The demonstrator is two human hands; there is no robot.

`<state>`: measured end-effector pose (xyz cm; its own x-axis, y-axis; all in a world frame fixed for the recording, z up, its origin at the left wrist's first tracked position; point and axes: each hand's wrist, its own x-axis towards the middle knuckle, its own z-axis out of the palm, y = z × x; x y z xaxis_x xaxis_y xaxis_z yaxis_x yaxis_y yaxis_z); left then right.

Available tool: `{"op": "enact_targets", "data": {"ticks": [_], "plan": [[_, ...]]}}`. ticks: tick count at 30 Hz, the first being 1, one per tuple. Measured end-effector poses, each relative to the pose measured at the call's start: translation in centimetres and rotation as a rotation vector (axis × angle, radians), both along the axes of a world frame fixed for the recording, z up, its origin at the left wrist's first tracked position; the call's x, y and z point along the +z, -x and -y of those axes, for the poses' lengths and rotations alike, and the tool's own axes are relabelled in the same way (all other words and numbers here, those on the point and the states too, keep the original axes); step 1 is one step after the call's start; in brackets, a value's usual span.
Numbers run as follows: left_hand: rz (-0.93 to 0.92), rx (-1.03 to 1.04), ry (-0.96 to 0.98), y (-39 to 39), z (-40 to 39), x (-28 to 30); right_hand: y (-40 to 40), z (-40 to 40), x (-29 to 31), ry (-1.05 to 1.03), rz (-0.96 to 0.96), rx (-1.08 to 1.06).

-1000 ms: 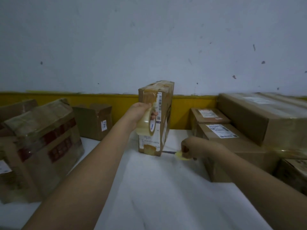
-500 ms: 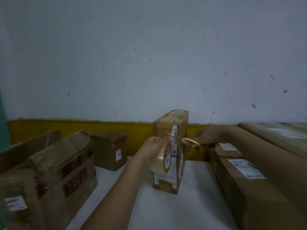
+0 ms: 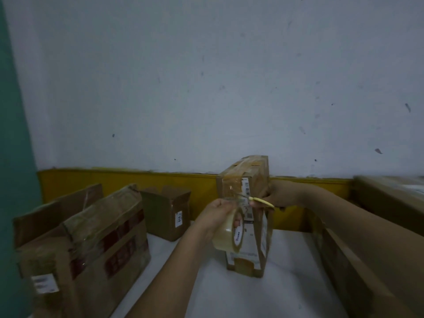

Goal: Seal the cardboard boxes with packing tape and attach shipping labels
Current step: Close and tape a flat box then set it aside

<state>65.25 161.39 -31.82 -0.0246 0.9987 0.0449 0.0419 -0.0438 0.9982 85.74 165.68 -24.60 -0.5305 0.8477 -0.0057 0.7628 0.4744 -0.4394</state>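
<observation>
tape stretched for the cut, scissors at the strip

nearest the camera, the left hand [image 3: 218, 216] gripped the tape roll [image 3: 229, 232], fingers curled over its top edge, in the lower middle of the view. the roll looked light and stiff, its film slick and clingy; holding it by the rim with a thumb pinning the free end seemed the sound way to keep the strip taut. a clear strip [image 3: 231, 189] ran from the roll toward twelve o'clock onto the upright box [image 3: 243, 203] just behind it. the strip seemed thin and prone to fold onto itself if it went slack.

at three o'clock from the roll, the right hand [image 3: 278, 195] held yellow-handled scissors [image 3: 261, 201], blades pointing toward nine o'clock at the strip. the blades were dark and blurred, so whether they were parted or touching the film could not be told. the box stood on end on the white table [image 3: 229, 294]; it looked light and easy to tip, so bracing it by a side face seemed wise.

its label [image 3: 246, 191] was partly covered by the roll and the hands. at two to four o'clock, large cartons [image 3: 387, 198] were cut off by the frame and smeared.
</observation>
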Motion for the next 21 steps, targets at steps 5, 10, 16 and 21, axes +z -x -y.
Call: {"op": "enact_targets", "data": {"ticks": [5, 10, 16, 21], "plan": [[-0.122, -0.001, 0.058, 0.4, 1.5, -4.7, 0.0, 0.6, -4.2, -0.039, 0.211, -0.035], [-0.116, 0.053, 0.074, 1.8, 3.5, -8.7, 0.1, 3.0, -10.0, 0.060, 0.187, -0.099], [-0.091, -0.013, 0.142, 3.2, 6.6, -9.5, 1.9, 6.5, -18.7, 0.005, 0.519, -0.181], [-0.116, -0.082, 0.173, 4.0, 8.1, -9.9, 3.9, 7.1, -20.6, -0.216, 0.536, -0.221]]}}
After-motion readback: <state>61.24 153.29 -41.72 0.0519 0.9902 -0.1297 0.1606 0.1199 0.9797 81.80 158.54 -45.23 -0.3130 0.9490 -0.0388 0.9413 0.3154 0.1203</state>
